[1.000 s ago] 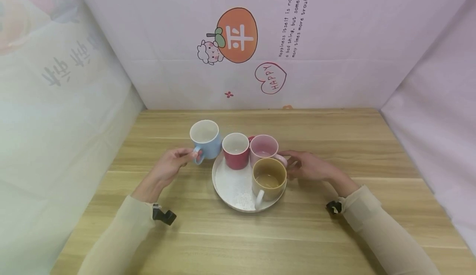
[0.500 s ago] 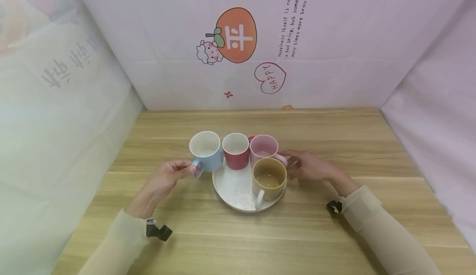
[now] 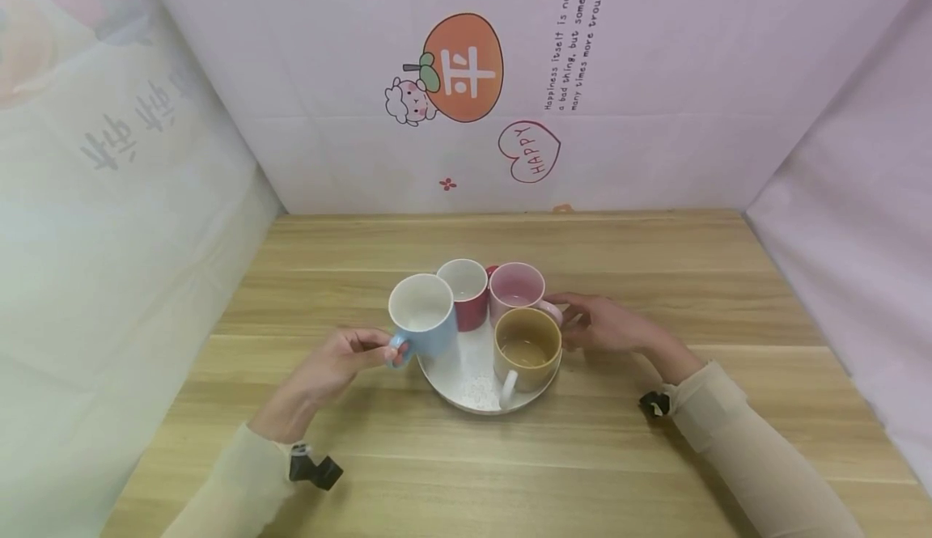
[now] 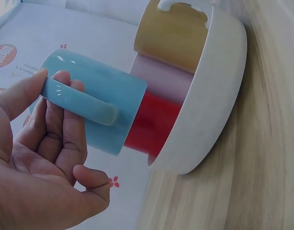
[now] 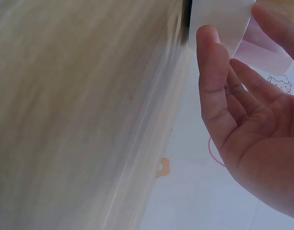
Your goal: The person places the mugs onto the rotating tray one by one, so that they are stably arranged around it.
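The blue mug [image 3: 423, 315] hangs just above the left rim of the white round tray [image 3: 466, 376], held by its handle; my left hand [image 3: 331, 364] has thumb and fingers curled round that handle, plain in the left wrist view [image 4: 77, 98], and the mug body sits close against the red mug [image 3: 466, 291] behind it; I cannot tell whether the two touch. On the tray stand the red mug, the pink mug [image 3: 517, 291] and the tan mug [image 3: 526, 352] with its white handle toward me; all three are upright and packed tightly. My right hand [image 3: 604, 326] rests at the tray's right edge beside the pink mug's handle, fingers loose and straight in the right wrist view [image 5: 238, 110], gripping nothing that I can see.

The risks, as I judge them: the free patch on the tray is narrow, so the blue mug may knock the red or tan one as it comes down; its base may land half on the raised rim and tip; a handle-only hold lets the mug swing; if the tray slides on the wooden table [image 3: 582, 457], my right hand is placed to steady it, though not gripping.
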Available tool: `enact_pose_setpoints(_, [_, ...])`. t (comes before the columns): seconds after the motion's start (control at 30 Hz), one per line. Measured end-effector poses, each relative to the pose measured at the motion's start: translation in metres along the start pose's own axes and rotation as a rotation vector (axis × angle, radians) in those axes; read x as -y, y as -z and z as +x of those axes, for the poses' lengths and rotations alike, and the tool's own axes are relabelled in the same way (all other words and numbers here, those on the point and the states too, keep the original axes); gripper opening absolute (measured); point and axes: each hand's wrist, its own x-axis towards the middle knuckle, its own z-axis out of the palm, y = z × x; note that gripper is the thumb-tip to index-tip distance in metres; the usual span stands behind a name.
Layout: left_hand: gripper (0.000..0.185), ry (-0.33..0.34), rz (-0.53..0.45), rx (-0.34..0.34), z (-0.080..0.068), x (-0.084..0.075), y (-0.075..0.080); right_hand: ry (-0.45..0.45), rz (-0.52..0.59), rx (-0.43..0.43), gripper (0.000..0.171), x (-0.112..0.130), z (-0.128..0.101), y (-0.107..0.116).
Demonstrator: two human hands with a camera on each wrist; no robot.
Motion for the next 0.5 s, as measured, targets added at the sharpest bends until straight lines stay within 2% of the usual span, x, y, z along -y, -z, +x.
enact_pose_setpoints(0.17, [0.034,-0.024,0.004,0.067,0.003,0.001,-0.009,-0.001,0.003,0.002,0.07,0.001,0.0,0.001])
enact_pose_setpoints(0.4, [0.035,0.02,0.05,0.104,0.008,0.003,-0.02,0.007,0.018,0.015,0.071,0.001,-0.002,0.001])
enact_pose_setpoints(0.5, [0.034,0.017,0.065,0.125,0.011,0.007,-0.023,0.011,0.022,0.009,0.071,0.001,-0.002,0.001])
